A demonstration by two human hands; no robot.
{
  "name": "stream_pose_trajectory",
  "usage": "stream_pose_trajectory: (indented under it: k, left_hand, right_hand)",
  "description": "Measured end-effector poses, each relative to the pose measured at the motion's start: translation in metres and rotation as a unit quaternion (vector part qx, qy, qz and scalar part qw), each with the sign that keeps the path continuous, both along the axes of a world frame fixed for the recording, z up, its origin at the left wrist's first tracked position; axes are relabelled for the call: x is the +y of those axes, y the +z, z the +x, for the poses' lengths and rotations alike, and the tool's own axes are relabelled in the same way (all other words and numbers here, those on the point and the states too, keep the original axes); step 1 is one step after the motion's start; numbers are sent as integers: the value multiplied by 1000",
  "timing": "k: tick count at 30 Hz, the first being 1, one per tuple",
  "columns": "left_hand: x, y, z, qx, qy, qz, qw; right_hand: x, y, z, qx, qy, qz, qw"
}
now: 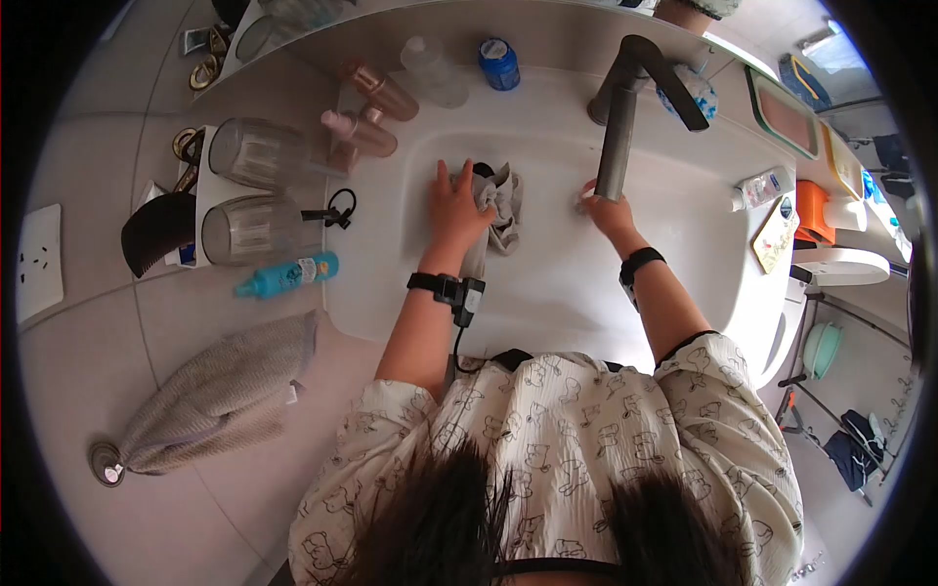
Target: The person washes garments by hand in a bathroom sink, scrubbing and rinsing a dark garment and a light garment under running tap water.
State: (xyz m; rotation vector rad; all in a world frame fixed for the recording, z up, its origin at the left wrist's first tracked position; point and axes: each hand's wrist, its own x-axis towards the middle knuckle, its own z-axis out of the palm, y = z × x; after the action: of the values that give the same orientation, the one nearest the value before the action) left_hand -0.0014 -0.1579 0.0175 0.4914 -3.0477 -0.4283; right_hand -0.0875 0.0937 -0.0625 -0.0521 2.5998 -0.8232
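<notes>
In the white sink (547, 293), a crumpled light grey cloth item (503, 207) with a dark patch lies left of the middle. My left hand (456, 210) rests against its left side, fingers spread and the thumb side touching the fabric. Below the spout of the dark grey faucet (614, 146) is my right hand (611, 215). Its fingers look curled and are partly hidden by the spout; something small and whitish shows at the fingertips, too unclear to name.
Along the back rim stand pink bottles (381, 93), a clear bottle (432, 70) and a blue jar (499, 64). Two clear cups (249, 230) hang at left, above a turquoise bottle (288, 275) and a grey towel (225, 396). A small clear bottle (762, 188) lies on the right rim.
</notes>
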Motion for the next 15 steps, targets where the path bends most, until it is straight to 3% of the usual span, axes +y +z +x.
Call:
stream_pose_trajectory:
  k: [2, 3, 5, 6, 10, 11, 12, 14, 15]
  left_hand:
    - [-3, 0, -7, -93, -42, 69, 992]
    - [-3, 1, -10, -93, -43, 69, 992]
    - [-2, 9, -15, -177, -60, 70, 980]
    - [0, 12, -17, -174, -61, 70, 980]
    - [4, 10, -10, -169, -44, 48, 984]
    - [4, 7, -8, -146, -45, 45, 987]
    - [4, 4, -8, -146, -42, 49, 987]
    - [4, 3, -5, -126, -49, 32, 990]
    - [5, 3, -5, -127, -46, 36, 990]
  right_hand:
    - [4, 11, -16, -154, -62, -268, 949]
    - [4, 17, -19, -153, -63, -267, 949]
    - [0, 41, -23, -312, -104, -495, 804]
    - [-3, 52, -22, -315, -101, -522, 786]
    - [4, 93, -17, -334, 10, -426, 841]
    - [14, 95, -14, -170, 84, -252, 949]
    - [21, 97, -11, 8, 154, -59, 986]
    - [31, 154, -4, 53, 63, -149, 985]
    - [38, 170, -6, 159, 67, -199, 965]
